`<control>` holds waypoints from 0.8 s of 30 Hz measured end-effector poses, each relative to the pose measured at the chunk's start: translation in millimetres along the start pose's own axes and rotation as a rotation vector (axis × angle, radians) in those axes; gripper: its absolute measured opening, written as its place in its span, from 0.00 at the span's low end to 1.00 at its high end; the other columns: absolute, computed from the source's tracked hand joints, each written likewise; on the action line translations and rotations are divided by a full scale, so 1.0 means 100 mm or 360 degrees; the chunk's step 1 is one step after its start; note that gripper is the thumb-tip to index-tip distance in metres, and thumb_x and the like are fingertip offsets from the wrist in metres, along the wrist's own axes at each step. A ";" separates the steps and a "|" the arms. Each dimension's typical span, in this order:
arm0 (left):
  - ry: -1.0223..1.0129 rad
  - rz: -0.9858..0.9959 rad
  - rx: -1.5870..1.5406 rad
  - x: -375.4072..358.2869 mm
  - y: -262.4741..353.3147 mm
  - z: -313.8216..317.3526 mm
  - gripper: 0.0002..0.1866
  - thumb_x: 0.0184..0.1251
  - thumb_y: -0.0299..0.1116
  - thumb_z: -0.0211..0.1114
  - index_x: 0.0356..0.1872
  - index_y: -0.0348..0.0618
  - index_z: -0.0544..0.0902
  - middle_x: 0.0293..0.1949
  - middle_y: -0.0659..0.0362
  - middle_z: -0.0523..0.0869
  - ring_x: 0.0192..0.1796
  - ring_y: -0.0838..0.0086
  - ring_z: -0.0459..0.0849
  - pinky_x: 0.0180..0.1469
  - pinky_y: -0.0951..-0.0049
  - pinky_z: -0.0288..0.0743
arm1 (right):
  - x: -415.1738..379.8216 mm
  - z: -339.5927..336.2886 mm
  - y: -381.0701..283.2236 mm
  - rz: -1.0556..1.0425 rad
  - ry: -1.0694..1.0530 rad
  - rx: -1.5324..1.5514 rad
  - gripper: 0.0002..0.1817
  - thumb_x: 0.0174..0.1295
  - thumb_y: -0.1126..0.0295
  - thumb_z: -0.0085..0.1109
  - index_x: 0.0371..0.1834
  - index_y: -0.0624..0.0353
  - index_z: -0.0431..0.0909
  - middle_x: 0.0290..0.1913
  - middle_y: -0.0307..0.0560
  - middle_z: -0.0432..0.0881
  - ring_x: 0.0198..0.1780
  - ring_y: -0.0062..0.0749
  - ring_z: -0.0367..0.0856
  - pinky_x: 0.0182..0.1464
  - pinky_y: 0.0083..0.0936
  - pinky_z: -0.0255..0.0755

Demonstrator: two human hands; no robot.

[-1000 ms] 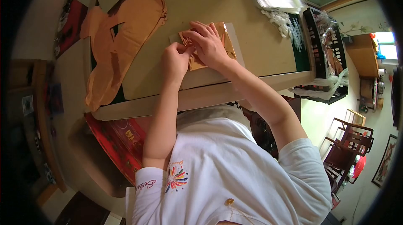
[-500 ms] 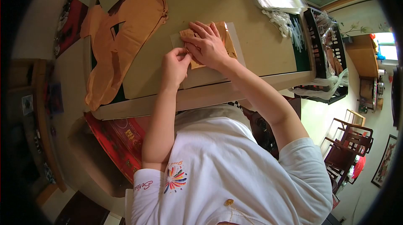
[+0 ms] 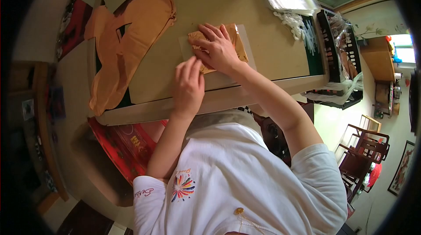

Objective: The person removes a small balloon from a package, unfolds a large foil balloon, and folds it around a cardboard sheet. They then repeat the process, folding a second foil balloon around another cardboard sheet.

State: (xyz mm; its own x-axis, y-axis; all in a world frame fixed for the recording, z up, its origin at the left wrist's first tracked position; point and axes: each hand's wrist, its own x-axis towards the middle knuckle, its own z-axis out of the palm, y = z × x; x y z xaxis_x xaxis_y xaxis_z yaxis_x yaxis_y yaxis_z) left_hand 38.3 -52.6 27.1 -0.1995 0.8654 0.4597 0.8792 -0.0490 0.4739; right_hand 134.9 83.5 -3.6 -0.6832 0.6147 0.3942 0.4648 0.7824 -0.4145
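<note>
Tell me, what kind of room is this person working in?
Probably a room at home used for craft work: a tan cardboard-covered table bears a big orange paper cut-out, dark wooden chairs stand by, and a framed picture hangs.

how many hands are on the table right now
2. The right hand presses flat on the shiny orange foil piece. The left hand rests near the table's front edge, beside the foil. No other hands show.
</note>
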 end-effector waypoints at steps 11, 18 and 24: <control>-0.0227 0.0197 0.0188 -0.28 -0.04 0.11 0.19 0.61 0.27 0.60 0.54 0.37 0.78 0.58 0.52 0.78 0.61 0.60 0.75 0.60 0.56 0.66 | 0.17 -0.13 0.09 0.0039 -0.0245 0.0033 0.34 0.49 0.48 0.70 0.61 0.44 0.76 0.67 0.54 0.68 0.71 0.52 0.60 0.72 0.55 0.48; -0.0253 0.0179 0.0277 -0.30 -0.04 0.14 0.20 0.62 0.27 0.60 0.57 0.38 0.76 0.59 0.54 0.78 0.61 0.60 0.74 0.60 0.55 0.67 | 0.54 -0.10 0.25 -0.0021 -0.0363 0.0072 0.34 0.43 0.48 0.73 0.56 0.45 0.80 0.66 0.53 0.69 0.70 0.50 0.61 0.72 0.44 0.51; -0.0278 0.0163 0.0302 -0.31 -0.03 0.13 0.21 0.62 0.27 0.60 0.58 0.38 0.75 0.59 0.54 0.77 0.62 0.61 0.74 0.61 0.56 0.67 | 0.73 0.09 0.38 -0.0050 -0.0214 0.0056 0.30 0.45 0.52 0.71 0.55 0.46 0.81 0.66 0.52 0.70 0.68 0.50 0.64 0.72 0.43 0.52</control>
State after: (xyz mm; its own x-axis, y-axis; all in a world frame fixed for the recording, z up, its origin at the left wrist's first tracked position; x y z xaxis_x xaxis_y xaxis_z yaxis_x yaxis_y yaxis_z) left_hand 47.3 -72.7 2.3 -0.0421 0.9345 0.3536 0.9596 -0.0607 0.2747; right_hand 97.5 157.6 2.2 -0.7676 0.5690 0.2952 0.4234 0.7958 -0.4330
